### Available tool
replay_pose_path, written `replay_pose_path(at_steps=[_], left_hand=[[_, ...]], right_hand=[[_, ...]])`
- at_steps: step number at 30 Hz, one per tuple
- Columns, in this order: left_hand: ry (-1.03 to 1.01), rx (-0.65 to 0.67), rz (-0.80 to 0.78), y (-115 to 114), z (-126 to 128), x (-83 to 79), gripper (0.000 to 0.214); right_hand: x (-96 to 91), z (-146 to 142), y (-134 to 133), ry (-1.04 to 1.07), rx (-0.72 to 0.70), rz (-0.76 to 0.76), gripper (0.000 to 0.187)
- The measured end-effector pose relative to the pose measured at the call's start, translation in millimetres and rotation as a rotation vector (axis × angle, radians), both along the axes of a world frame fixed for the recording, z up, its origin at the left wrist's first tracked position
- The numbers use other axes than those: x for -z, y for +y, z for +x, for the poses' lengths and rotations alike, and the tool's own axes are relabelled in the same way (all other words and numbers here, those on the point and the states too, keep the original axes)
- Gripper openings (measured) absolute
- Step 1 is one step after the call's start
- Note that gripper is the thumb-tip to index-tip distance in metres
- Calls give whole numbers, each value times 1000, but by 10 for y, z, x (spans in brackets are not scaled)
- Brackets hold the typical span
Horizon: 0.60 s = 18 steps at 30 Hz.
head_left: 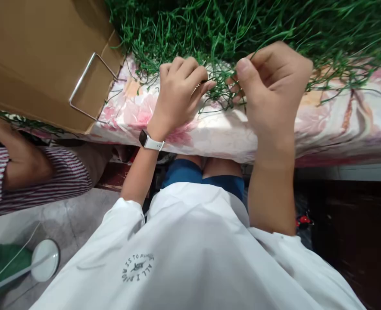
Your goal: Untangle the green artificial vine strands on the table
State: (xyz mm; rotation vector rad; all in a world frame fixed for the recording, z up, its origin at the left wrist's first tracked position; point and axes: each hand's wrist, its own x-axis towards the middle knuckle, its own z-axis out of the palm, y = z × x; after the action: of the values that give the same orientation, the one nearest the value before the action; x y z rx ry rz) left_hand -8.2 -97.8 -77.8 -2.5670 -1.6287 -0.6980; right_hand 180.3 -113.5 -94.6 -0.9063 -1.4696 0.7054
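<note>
A heap of thin, curly green strands (206, 30) covers the far part of the flowered tablecloth (138, 112). At the heap's near edge, my left hand (182, 86) is closed with its fingers curled; a bit of dark green strand shows between thumb and forefinger. To its right, my right hand (274, 86) pinches a thin green strand between thumb and forefinger, its other fingers bent and slightly blurred. Between the two hands lies a small loose tangle of strands (221, 88) on the cloth. Whether both hands hold the same strand, I cannot tell.
A brown cardboard box (42, 56) stands at the left, with a bent metal wire frame (82, 82) against it. Another person's arm (25, 159) with a striped sleeve is beyond the box. A round white base with a pole (45, 260) is on the floor.
</note>
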Motion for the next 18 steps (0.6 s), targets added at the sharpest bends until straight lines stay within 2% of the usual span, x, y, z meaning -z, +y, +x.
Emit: replay_pose_path(at_steps=[2,4,9,12,15,16,18], left_hand=[[-25,-12,0,-3,3,-10,17],[-27,-27,7,-12,11,-12,14],[-21,-105,14,-42,15,-13,36],[-55,-97,-24,-38,-4,-5,37],[-44,-110,6,-24,-2,18,39],[-35,-127,46,-18,9,26,39],[-39,-159,149,-2,39,35,43]], right_hand=[[12,4,24,-24,4,-18,40],[37,18,41,-86,32,-34,40],[41,59,18,-212,38,-60,38],[-19,26,-2,-264,80,-22,36],[-70,-79,-13,-258,119,131,40],[-74,-120,-8,-245,120,238,43],[-62,-181,31,-258,128,339,49]])
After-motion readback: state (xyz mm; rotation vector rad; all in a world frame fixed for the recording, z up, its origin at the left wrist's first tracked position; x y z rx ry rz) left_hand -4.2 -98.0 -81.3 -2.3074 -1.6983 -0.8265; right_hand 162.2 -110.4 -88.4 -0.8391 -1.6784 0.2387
